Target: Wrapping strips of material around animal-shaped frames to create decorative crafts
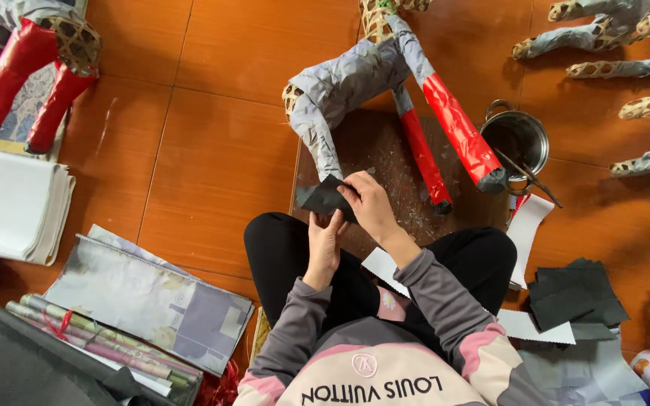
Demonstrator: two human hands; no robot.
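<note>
Down on the floor of orange-brown tiles (212, 150), a person sits cross-legged before a dark, speckled work board (385, 162). On it lies a woven-bamboo animal frame (355, 79) on its side, wrapped in grey paper, two legs sheathed in red foil and slanting down toward the right. A steel pot (517, 139) with scissors (532, 177) across its rim stands just right of the board; a stack of black paper squares (577, 297) lies by the person's right knee, a pile of white sheets (9, 207) at the far left.

Both hands meet at the tip of the grey-wrapped leg nearest the lap. The right hand (370, 207) lies palm-down, fingers pressing a piece of black paper (323, 199) around that leg end. The left hand (326, 240) comes up from beneath, fingertips pinching the paper's lower edge. That leg runs up and slightly left from the hands.
</note>
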